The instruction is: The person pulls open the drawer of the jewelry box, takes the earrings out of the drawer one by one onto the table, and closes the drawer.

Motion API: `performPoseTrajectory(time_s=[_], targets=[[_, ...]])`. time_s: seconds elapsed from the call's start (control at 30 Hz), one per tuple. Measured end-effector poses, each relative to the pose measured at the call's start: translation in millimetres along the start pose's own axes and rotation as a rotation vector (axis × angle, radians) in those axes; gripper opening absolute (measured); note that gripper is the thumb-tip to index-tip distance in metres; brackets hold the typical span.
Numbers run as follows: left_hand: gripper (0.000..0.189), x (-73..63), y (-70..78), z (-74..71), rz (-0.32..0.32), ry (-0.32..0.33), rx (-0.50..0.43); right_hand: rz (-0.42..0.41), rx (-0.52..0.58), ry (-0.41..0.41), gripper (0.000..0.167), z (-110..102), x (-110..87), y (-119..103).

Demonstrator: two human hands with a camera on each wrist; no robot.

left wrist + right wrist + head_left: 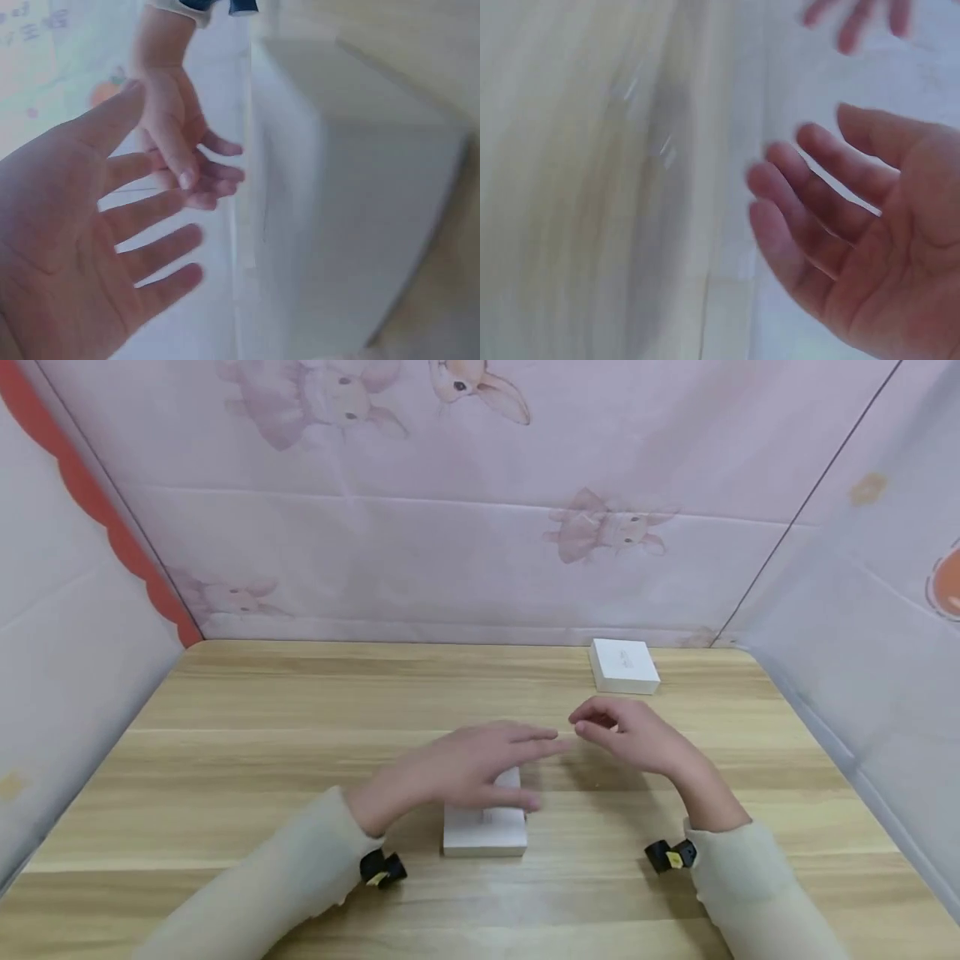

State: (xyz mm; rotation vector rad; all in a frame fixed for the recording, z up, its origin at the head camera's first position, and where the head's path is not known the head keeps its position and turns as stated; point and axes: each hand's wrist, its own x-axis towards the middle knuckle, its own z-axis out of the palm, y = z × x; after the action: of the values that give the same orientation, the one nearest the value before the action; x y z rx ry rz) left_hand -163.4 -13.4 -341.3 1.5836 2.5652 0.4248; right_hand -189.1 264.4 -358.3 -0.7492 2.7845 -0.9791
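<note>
Above a white box that lies on the table, my left hand hovers with its fingers spread and straight. It hides much of the box's top in the head view. In the left wrist view that hand shows a bare palm, apart from the large, blurred box beside it. My right hand is held over the table to the right, its fingers loosely bent. Nothing lies in its palm in the right wrist view.
A second white box with faint print on top lies at the table's back edge, beyond my right hand. The wood-grain table meets a pink curtain printed with rabbits. White fabric panels rise at both sides.
</note>
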Motion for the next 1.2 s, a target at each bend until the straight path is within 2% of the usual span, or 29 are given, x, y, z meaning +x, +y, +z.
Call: performPoseTrajectory(time_s=[0.13, 0.23, 0.37, 0.47, 0.63, 0.83, 0.93, 1.07, 1.2], targets=[[0.072, 28.2, -10.0, -6.0, -0.023, 0.020, 0.030, 0.033, -0.045, 0.113, 0.032, -6.8, 5.2, 13.5], [0.075, 45.2, -18.4, -6.3, -0.064, 0.022, 0.025, 0.070, -0.048, 0.165, 0.039, -11.3, 8.0, 22.4], [0.080, 66.6, -31.0, -6.5, -0.108, 0.003, 0.063, 0.105, -0.041, 0.236, 0.050, -19.1, 11.2, 32.5], [0.082, 81.6, -41.5, -7.5, -0.117, -0.005, 0.095, 0.113, -0.021, 0.270, 0.055, -25.5, 14.3, 38.8], [0.085, 99.0, -53.2, -8.5, -0.164, -0.016, 0.096, 0.136, -0.053, 0.283, 0.060, -32.7, 17.6, 45.6], [0.087, 115.7, -63.2, -8.0, -0.224, -0.008, 0.154, 0.125, -0.171, 0.337, 0.067, -37.4, 22.7, 57.6], [0.087, 121.1, -67.7, -6.2, -0.249, -0.005, 0.183, 0.137, -0.240, 0.328, 0.072, -37.7, 24.0, 64.9], [0.086, 126.3, -72.2, -2.9, -0.243, -0.003, 0.224, 0.150, -0.297, 0.306, 0.076, -35.4, 25.0, 72.0], [0.086, 131.4, -70.6, -3.1, -0.229, -0.008, 0.262, 0.143, -0.327, 0.318, 0.075, -33.2, 25.4, 75.2]])
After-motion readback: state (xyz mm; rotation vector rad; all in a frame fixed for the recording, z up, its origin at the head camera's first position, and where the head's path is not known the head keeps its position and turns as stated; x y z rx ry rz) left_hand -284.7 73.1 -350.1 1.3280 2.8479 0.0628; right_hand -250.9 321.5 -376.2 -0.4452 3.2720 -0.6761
